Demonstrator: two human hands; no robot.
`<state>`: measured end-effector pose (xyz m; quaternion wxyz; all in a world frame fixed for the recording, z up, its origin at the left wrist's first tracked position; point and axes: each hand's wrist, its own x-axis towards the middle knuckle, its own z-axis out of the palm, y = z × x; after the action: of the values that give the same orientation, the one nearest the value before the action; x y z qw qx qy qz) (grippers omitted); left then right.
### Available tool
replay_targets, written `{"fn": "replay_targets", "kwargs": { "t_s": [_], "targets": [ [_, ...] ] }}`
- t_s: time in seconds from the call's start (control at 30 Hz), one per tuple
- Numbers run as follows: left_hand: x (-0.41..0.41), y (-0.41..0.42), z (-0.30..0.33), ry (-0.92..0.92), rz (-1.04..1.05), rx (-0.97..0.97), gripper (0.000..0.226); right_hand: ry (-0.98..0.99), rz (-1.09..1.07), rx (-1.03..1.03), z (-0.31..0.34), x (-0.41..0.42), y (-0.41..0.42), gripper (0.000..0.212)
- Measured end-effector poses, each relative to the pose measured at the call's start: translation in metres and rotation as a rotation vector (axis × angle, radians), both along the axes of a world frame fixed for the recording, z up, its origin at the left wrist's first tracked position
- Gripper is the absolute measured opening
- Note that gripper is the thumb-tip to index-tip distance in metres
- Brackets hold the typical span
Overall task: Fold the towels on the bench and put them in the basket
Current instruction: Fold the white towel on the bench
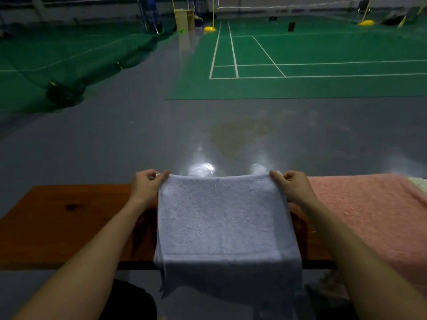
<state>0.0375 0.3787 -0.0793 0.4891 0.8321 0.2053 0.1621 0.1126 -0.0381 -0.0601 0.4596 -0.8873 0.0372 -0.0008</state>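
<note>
1. While it hangs over the near edge of the wooden bench (pixel 69 218), the grey-blue towel (pixel 219 218) is stretched flat between two hands, its far edge raised at the bench's far side.
2. The left hand (pixel 147 182) pinches the towel's far left corner, fingers curled round the cloth.
3. The right hand (pixel 292 183) pinches the far right corner in the same way; the hands are well apart, the towel's width between them.
4. The towel's near end droops below the bench, with a frayed corner on the left.
5. A pink towel (pixel 369 218) lies spread on the bench just to the right.
6. Beyond the bench is grey floor (pixel 138 135), then a green court (pixel 300 54) with white lines.
</note>
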Motion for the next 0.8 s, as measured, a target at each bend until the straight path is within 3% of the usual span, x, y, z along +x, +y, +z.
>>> {"fn": "replay_targets", "kwargs": {
  "t_s": [0.37, 0.47, 0.57, 0.67, 0.8],
  "targets": [
    [0.051, 0.005, -0.028, 0.150, 0.051, 0.275, 0.030, -0.094, -0.001, -0.413, -0.029, 0.040, 0.019, 0.043],
    [0.048, 0.003, -0.023, 0.112, 0.045, 0.311, 0.023, -0.110, -0.019, -0.464, -0.033, 0.040, 0.020, 0.036],
    [0.038, -0.003, -0.012, 0.089, 0.024, 0.403, 0.035, -0.175, -0.005, -0.537, -0.030, 0.029, 0.023, 0.042],
    [0.016, -0.029, 0.004, 0.060, -0.108, 0.436, 0.039, -0.263, 0.081, -0.551, -0.018, 0.003, 0.032, 0.045],
    [-0.034, -0.083, 0.007, 0.095, -0.351, 0.410, 0.042, -0.227, 0.346, -0.479, -0.006, -0.054, 0.058, 0.043]
  ]
}}
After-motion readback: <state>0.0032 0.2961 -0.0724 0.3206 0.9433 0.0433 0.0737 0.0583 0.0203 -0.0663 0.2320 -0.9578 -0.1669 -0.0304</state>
